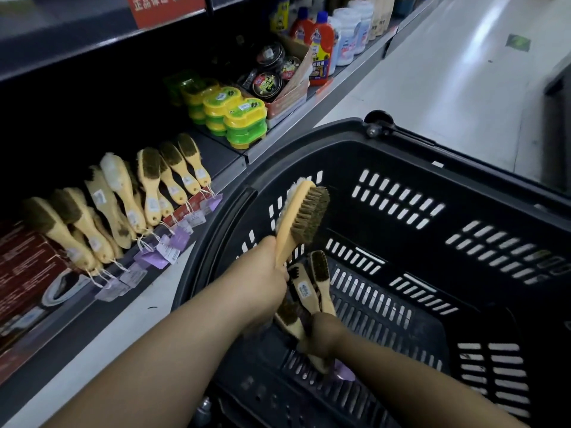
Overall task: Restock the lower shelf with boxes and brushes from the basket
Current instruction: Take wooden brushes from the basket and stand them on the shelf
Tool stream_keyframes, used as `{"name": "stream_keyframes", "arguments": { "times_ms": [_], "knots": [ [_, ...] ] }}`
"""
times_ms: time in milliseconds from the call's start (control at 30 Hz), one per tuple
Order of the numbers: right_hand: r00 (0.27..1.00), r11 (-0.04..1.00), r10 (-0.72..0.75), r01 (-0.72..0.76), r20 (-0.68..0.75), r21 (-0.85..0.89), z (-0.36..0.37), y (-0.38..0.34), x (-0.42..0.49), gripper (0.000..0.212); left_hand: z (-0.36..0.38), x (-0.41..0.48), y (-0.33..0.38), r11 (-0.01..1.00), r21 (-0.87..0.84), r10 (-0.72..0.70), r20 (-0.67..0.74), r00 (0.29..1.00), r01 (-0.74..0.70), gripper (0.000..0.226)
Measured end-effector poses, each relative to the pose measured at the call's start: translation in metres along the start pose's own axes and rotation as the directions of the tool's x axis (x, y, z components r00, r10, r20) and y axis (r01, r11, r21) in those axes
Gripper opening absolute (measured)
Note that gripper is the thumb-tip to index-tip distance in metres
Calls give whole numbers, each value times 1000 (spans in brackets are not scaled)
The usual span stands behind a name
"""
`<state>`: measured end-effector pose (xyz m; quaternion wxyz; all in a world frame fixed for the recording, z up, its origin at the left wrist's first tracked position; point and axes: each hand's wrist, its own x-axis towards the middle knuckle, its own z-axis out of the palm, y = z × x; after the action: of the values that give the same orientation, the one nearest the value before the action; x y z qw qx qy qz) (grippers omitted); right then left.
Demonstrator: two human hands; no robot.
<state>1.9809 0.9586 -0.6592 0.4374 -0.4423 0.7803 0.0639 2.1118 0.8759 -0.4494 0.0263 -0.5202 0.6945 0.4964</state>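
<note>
Two grips closed: left hand point(265, 268) round the handle of a double-sided brush point(301, 217), held above the basket point(340, 131) for shelving; right hand point(324, 335) clasping small brushes point(304, 291) inside.

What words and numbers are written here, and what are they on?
"正品保证" on the red sign; the characters after it are blurred or cut off.
Bottles: labels too blurred to read.
Round tins: lids too blurred to read.
Shelf brushes: stickers too small to read.
Purple tags: too small to read.
Basket brushes: sticker too small to read.
Red box: print blurred.
</note>
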Motion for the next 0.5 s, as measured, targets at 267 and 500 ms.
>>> {"name": "stream_keyframes", "arguments": {
  "times_ms": [267, 500],
  "knots": [
    [890, 512, -448, 336, -87, 791, -87, -22, -105, 19, -3, -4, 8, 979, -198, 79, 119, 990, -54, 21],
    [795, 219, -589, 329, -144, 919, -118, -38, -100, 13, -4, -4, 10, 997, -65, 55, 92, 994, -49, 44]
  ]
}}
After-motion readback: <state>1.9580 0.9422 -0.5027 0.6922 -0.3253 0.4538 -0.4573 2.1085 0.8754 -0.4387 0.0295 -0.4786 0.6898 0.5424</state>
